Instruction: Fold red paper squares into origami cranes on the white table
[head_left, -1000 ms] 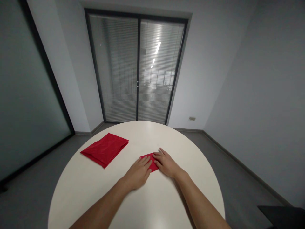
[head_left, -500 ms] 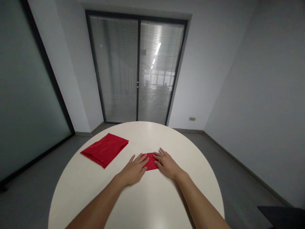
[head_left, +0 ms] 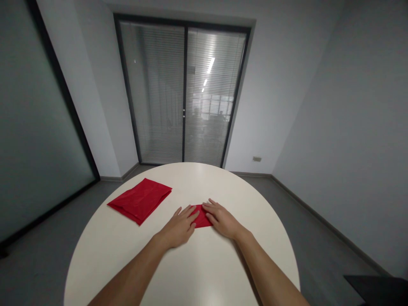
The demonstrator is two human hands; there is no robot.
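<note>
A small folded red cloth-like sheet (head_left: pixel 200 220) lies flat on the white round table (head_left: pixel 204 272); I cannot tell whether it is fabric or paper. My left hand (head_left: pixel 181 227) rests on its left end, fingers stretched out and a little apart. Over the right end lies my right hand (head_left: pixel 222 219), fingers extended and pressing flat. Both ends of the sheet are partly hidden under the hands. Farther left, a larger folded red sheet (head_left: pixel 140 200) with layered edges sits untouched on the table.
Glass doors with blinds (head_left: pixel 183 93) stand beyond the table's far edge. A frosted glass panel (head_left: pixel 38 127) is at the left. A dark flat object (head_left: pixel 376 289) shows at the lower right, off the table. A wall socket (head_left: pixel 256 159) sits low on the back wall.
My right hand has slid slightly to the left over the small red sheet. My left hand and the larger red sheet are practically where they were.
</note>
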